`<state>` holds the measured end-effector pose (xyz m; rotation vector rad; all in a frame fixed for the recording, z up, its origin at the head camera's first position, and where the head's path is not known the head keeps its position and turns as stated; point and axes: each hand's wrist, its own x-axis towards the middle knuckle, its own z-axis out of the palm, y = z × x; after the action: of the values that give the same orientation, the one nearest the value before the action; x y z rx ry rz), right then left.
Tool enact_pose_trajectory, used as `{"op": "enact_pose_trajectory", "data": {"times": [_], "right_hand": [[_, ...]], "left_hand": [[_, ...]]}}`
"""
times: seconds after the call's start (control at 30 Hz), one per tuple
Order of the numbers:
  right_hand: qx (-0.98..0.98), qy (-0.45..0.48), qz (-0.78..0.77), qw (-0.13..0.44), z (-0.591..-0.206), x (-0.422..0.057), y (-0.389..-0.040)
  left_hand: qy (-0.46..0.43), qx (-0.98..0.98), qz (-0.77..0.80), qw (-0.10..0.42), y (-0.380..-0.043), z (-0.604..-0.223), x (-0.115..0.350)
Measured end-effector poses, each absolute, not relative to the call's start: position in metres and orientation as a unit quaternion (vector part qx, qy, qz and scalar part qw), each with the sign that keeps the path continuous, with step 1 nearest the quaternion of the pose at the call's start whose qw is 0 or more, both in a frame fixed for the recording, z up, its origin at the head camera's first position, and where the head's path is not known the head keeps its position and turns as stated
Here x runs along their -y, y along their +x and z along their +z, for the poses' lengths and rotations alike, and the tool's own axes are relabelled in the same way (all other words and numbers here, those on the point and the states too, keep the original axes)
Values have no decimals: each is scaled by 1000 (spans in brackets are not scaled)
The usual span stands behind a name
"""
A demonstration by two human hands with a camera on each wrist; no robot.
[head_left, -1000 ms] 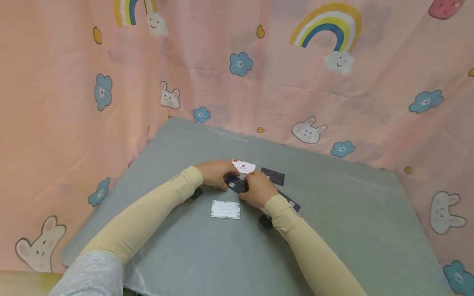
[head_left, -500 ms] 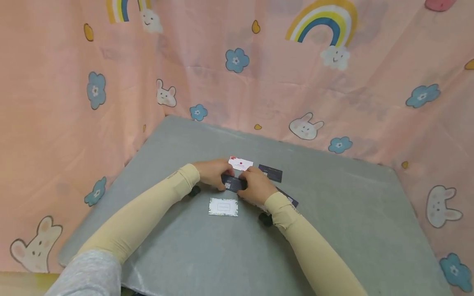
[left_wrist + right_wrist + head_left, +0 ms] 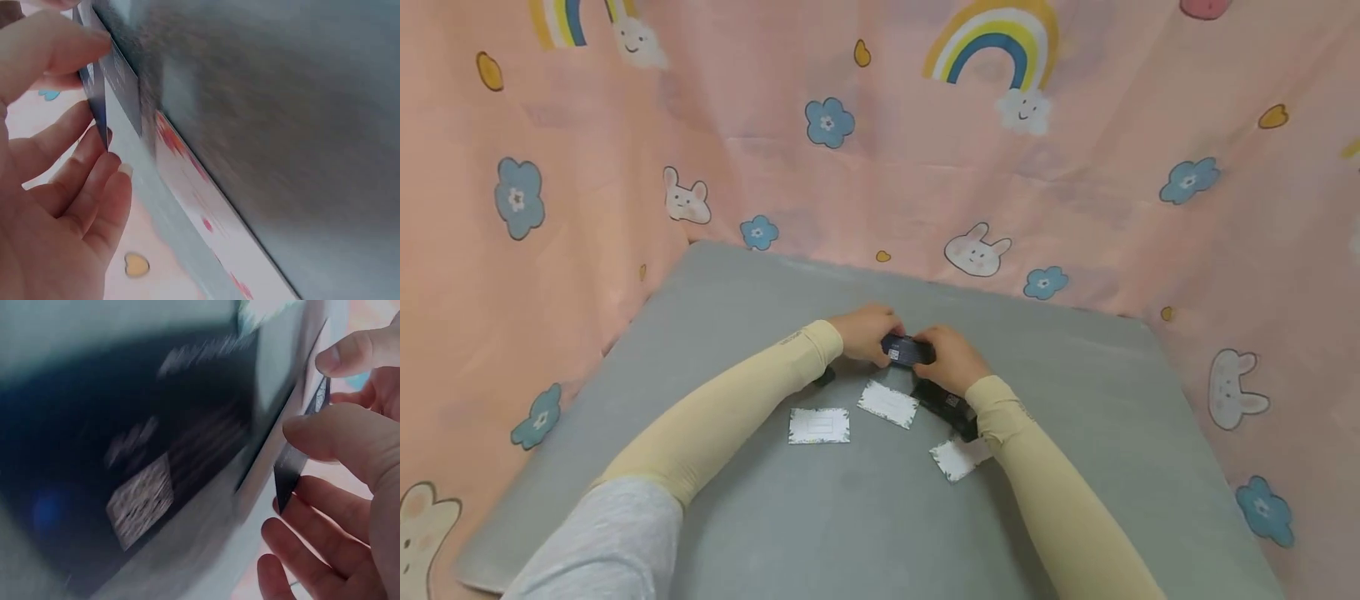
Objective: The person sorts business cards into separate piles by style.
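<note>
A dark card with a small QR code [image 3: 908, 351] is held up between both hands in the head view. My left hand [image 3: 868, 332] pinches its left end, thumb on the near face and fingers behind. My right hand [image 3: 953, 360] pinches the right end the same way. The held card [image 3: 290, 467] stands tilted on edge in the right wrist view. Beyond the left hand, a white card with red flowers [image 3: 206, 215] lies on the table; the hands hide it in the head view. Another dark card [image 3: 944, 403] lies below my right hand.
White cards with leafy borders lie nearer the person: one at left [image 3: 818, 426], one in the middle [image 3: 889, 404], and one [image 3: 958, 459] partly under the right forearm. A grey cloth-covered table [image 3: 865, 533] meets a pink patterned curtain [image 3: 760, 108] behind.
Both hands have moved right and farther away, carrying the dark card. A leafy white card now shows where they were. The head view has turned slightly right.
</note>
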<state>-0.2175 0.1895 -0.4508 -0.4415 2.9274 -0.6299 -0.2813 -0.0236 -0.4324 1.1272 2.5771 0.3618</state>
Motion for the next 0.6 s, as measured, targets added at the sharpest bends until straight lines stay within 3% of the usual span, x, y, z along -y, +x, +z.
{"op": "enact_pose_trajectory", "data": {"times": [0.6], "right_hand": [[-960, -134, -238, 66, -459, -206, -233]], "left_hand": [[388, -897, 115, 177, -302, -442, 0]]}}
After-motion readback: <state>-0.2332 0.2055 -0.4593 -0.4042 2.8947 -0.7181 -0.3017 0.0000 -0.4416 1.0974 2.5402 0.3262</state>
